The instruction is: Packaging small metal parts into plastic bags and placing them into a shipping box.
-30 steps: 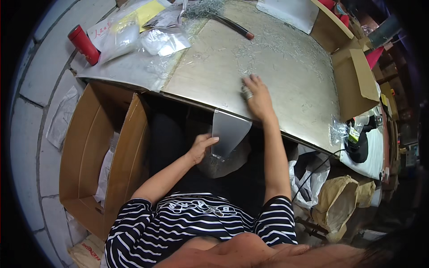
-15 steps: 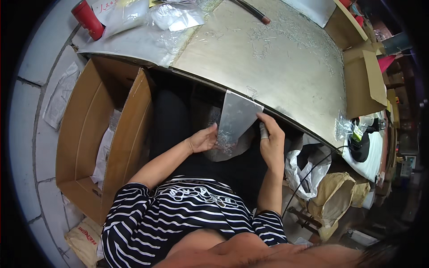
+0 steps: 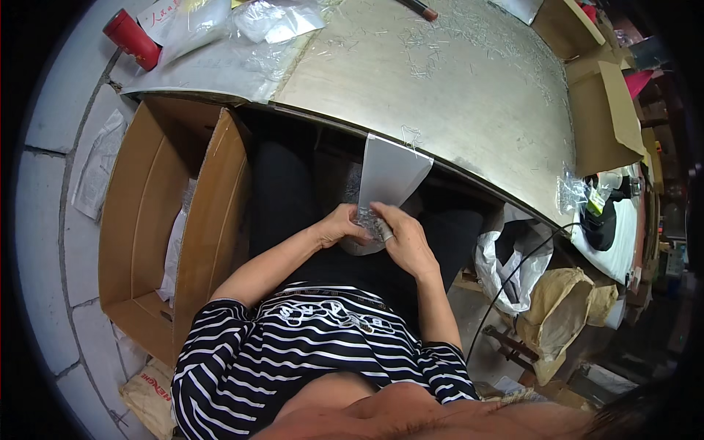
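A smooth grey tapering sheet (image 3: pixel 392 172) slopes from the table's front edge down to my lap. At its narrow lower end, my left hand (image 3: pixel 341 226) is closed around the left side, thumb toward the middle. My right hand (image 3: pixel 400 235) comes in from the right with bent fingers pressed together, and a pale wrap circles one finger. Between the hands lie shiny small clear pieces (image 3: pixel 365 218), partly covered by the fingers. What the right fingertips pinch is too small to make out. A few thin clear sticks (image 3: pixel 411 136) rest at the sheet's top edge.
More clear sticks (image 3: pixel 425 66) are scattered over the metal-topped table (image 3: pixel 352 88). An open cardboard box (image 3: pixel 198 271) stands at my left, and another box (image 3: pixel 605 121) sits on the table's right end. A red tumbler (image 3: pixel 132 40) is far left. A white bag (image 3: pixel 506 282) and black cable hang at right.
My right hand has left the sheet's upper right edge and come down and left, beside my left hand. The left hand has closed in around the sheet's lower end.
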A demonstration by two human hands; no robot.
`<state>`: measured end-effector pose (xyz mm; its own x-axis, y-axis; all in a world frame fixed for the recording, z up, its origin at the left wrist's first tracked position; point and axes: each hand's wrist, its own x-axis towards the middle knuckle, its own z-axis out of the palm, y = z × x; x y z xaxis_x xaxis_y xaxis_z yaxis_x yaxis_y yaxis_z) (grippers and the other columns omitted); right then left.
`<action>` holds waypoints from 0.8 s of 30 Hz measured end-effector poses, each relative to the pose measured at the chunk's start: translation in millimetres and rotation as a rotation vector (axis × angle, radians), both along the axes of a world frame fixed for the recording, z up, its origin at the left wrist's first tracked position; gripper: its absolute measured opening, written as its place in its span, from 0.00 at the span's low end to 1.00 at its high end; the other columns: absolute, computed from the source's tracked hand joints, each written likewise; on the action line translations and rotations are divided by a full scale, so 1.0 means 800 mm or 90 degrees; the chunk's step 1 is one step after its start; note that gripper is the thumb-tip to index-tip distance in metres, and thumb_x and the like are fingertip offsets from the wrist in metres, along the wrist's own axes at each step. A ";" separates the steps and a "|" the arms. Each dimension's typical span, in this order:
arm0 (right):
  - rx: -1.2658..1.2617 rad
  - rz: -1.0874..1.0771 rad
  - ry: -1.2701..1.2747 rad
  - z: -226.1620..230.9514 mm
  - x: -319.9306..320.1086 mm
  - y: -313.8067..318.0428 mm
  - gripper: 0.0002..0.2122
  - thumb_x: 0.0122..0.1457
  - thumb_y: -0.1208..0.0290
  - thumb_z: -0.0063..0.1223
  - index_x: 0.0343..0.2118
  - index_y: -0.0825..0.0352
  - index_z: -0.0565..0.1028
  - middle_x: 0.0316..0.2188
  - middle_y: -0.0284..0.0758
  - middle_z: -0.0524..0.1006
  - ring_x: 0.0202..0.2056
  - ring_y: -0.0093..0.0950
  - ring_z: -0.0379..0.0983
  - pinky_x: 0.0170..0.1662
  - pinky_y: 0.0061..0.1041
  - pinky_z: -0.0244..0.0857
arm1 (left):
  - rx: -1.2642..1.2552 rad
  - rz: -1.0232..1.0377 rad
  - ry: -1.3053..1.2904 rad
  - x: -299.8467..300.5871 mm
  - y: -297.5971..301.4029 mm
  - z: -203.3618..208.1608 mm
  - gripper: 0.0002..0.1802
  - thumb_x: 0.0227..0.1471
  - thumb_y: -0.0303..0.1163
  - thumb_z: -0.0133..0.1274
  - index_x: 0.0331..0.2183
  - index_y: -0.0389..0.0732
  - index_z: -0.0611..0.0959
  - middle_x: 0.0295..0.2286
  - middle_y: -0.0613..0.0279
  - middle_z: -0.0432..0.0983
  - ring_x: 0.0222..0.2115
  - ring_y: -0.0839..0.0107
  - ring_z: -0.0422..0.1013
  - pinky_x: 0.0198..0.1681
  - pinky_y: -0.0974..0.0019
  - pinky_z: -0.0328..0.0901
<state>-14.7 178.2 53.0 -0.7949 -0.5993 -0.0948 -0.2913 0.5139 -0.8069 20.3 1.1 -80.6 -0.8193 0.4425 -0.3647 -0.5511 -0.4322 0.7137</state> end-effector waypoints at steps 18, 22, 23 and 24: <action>-0.025 -0.117 -0.039 -0.018 -0.039 0.031 0.06 0.50 0.75 0.59 0.29 0.73 0.78 0.21 0.39 0.77 0.25 0.24 0.73 0.31 0.25 0.67 | 0.017 0.020 0.058 -0.017 0.005 0.092 0.33 0.61 0.47 0.42 0.59 0.34 0.63 0.46 0.46 0.73 0.41 0.54 0.76 0.40 0.57 0.75; -0.296 -0.276 0.018 0.040 -0.079 0.117 0.05 0.51 0.77 0.60 0.29 0.74 0.79 0.23 0.29 0.78 0.27 0.17 0.71 0.31 0.19 0.65 | 0.131 0.056 0.076 -0.026 -0.025 0.097 0.33 0.65 0.50 0.31 0.62 0.38 0.56 0.51 0.34 0.67 0.45 0.45 0.73 0.42 0.58 0.74; -0.350 -0.339 0.037 0.042 -0.090 0.142 0.06 0.52 0.75 0.60 0.29 0.74 0.79 0.22 0.29 0.78 0.27 0.16 0.71 0.30 0.19 0.65 | 0.126 0.033 0.074 -0.028 -0.032 0.085 0.31 0.65 0.48 0.32 0.60 0.36 0.59 0.50 0.35 0.68 0.45 0.46 0.73 0.42 0.59 0.74; -0.129 -0.443 0.118 0.048 -0.102 0.165 0.06 0.53 0.74 0.59 0.29 0.73 0.79 0.21 0.34 0.78 0.25 0.21 0.74 0.30 0.21 0.65 | 0.119 0.014 0.072 -0.029 -0.035 0.077 0.30 0.65 0.47 0.33 0.58 0.33 0.62 0.49 0.35 0.70 0.45 0.47 0.74 0.42 0.59 0.74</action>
